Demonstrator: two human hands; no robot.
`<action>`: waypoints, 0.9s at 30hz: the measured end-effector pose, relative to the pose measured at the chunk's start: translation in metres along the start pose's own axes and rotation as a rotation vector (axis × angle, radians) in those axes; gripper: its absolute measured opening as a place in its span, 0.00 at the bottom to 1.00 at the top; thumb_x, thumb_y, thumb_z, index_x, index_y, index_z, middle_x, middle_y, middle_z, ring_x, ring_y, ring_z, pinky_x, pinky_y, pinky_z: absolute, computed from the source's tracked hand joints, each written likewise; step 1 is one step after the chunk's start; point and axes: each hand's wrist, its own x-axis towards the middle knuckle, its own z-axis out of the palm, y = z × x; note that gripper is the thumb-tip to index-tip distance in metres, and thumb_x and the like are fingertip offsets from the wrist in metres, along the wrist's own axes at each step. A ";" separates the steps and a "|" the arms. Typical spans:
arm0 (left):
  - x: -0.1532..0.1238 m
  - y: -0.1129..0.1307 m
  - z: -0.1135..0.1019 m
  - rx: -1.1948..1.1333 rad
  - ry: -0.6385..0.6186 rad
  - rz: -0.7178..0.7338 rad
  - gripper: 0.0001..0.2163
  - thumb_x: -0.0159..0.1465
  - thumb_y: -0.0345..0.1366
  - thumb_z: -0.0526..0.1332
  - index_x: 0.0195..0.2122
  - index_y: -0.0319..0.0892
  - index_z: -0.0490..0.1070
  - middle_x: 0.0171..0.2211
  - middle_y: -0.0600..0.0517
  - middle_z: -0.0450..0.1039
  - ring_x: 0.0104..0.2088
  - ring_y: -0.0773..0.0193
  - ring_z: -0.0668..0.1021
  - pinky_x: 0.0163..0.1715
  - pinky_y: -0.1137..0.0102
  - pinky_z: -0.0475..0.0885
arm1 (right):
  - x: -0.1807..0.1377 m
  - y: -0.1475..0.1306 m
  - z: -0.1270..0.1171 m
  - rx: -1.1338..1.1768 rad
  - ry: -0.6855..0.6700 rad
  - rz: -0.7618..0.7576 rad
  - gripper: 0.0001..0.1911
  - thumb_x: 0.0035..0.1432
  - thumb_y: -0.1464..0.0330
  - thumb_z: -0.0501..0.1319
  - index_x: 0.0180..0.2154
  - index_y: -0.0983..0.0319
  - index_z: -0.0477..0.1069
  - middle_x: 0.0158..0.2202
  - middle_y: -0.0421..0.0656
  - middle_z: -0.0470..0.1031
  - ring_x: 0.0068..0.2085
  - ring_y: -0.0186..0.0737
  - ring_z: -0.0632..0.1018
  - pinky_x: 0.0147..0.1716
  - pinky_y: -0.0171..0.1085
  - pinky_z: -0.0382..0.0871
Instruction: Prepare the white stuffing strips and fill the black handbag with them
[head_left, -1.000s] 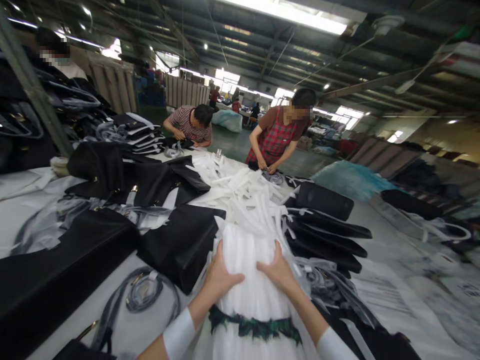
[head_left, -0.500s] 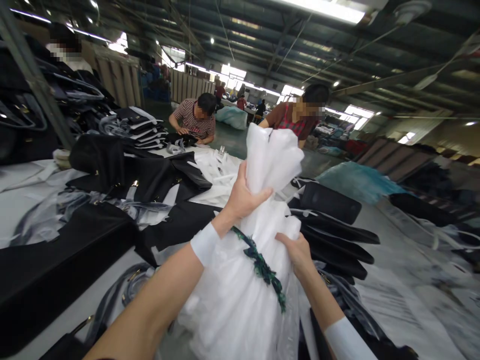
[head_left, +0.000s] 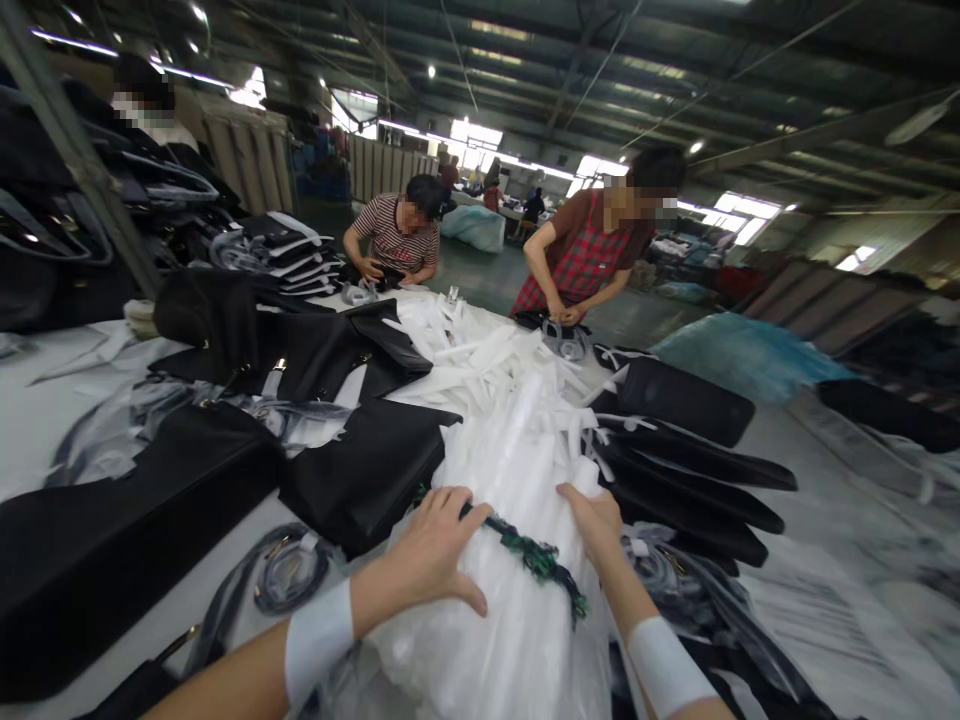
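Note:
A thick bundle of white foam sheets (head_left: pixel 502 600), bound round with a frayed dark green cord (head_left: pixel 536 555), lies in front of me. My left hand (head_left: pixel 424 550) rests on its left side by the cord, fingers stretched and thumb apart. On the opposite side my right hand (head_left: pixel 596 520) grips the bundle's edge, thumb on top; its other fingers are mostly hidden. The bundle's far end meets loose white strips (head_left: pixel 480 345) on the table. Black bags (head_left: pixel 367 470) flank it on the left, and stacked black bag pieces (head_left: pixel 690 470) on the right.
Across the table, one person in a striped shirt (head_left: pixel 401 235) and another in a red checked apron (head_left: pixel 577 265) handle black items. Coiled wrapped straps (head_left: pixel 292 570) lie at left. A metal post (head_left: pixel 86 160) rises there. Blue plastic sheeting (head_left: pixel 750 350) is at right.
The bundle's raised top has come down among the white strips. My left hand has let go of that top and moved down to the cord; my right hand stays at the side.

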 end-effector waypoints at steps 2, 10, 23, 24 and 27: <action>-0.011 0.004 0.024 0.078 0.090 -0.006 0.30 0.44 0.56 0.72 0.42 0.44 0.69 0.41 0.48 0.69 0.43 0.51 0.71 0.45 0.57 0.67 | -0.001 0.002 0.001 -0.009 0.012 0.017 0.33 0.37 0.53 0.66 0.43 0.68 0.72 0.44 0.60 0.76 0.48 0.62 0.76 0.48 0.51 0.69; 0.037 0.008 -0.013 0.098 0.416 0.101 0.14 0.68 0.39 0.55 0.25 0.42 0.66 0.20 0.54 0.68 0.25 0.65 0.70 0.30 0.69 0.59 | 0.016 -0.032 -0.015 0.111 0.051 -0.020 0.30 0.42 0.51 0.65 0.42 0.66 0.73 0.40 0.54 0.78 0.44 0.55 0.78 0.42 0.44 0.73; 0.088 -0.009 -0.012 -0.252 0.180 -0.287 0.17 0.58 0.48 0.62 0.21 0.42 0.62 0.18 0.58 0.61 0.24 0.67 0.67 0.25 0.73 0.54 | -0.121 -0.018 -0.028 -0.304 -0.389 -1.202 0.59 0.39 0.51 0.70 0.67 0.62 0.46 0.67 0.62 0.49 0.65 0.66 0.54 0.58 0.63 0.55; 0.085 -0.008 -0.009 -0.255 0.165 -0.290 0.17 0.58 0.48 0.62 0.21 0.42 0.61 0.18 0.58 0.60 0.23 0.67 0.67 0.25 0.73 0.54 | -0.137 -0.004 -0.019 -0.377 -0.316 -1.245 0.62 0.35 0.51 0.71 0.67 0.62 0.46 0.67 0.64 0.46 0.65 0.69 0.52 0.58 0.66 0.52; 0.075 -0.008 -0.007 -0.224 0.090 -0.258 0.16 0.58 0.48 0.62 0.23 0.42 0.63 0.20 0.57 0.63 0.24 0.66 0.68 0.27 0.72 0.57 | -0.162 0.031 0.004 -0.506 -0.092 -1.345 0.59 0.37 0.60 0.73 0.67 0.58 0.47 0.67 0.63 0.46 0.64 0.73 0.54 0.56 0.69 0.50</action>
